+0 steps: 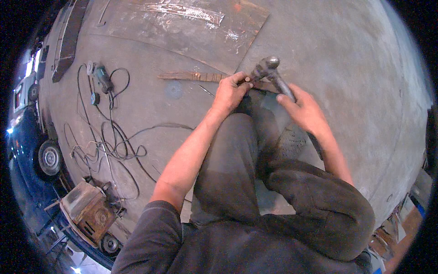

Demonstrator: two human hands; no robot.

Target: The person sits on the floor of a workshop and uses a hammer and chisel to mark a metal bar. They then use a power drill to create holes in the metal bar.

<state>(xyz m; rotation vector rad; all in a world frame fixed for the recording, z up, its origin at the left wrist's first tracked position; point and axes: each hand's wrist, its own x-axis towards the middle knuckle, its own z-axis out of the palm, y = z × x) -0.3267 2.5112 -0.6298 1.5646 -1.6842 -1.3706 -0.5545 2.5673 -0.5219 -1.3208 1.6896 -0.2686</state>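
Note:
My right hand (305, 108) is wrapped round the handle of a ball-peen hammer (279, 81). Its metal head is up in front of me, just right of my left fingertips. A long, narrow brown strip (182, 76) with marks across it lies on the floor before my knees and runs under my left hand (231, 93). The thumb and fingers of that hand are pinched together over the strip beside the hammer head. A small round end shows at the fingertips, but what they grip is mostly hidden. A thin pen-like rod (206, 91) lies left of that hand.
A large flat metal sheet (196, 39) lies ahead on the concrete floor. To the left are an angle grinder (104, 78), tangled cables (107, 146) and a rusty wheeled machine (91, 214). A dark beam (68, 43) lies far left, with a blue vehicle (27, 160) below it.

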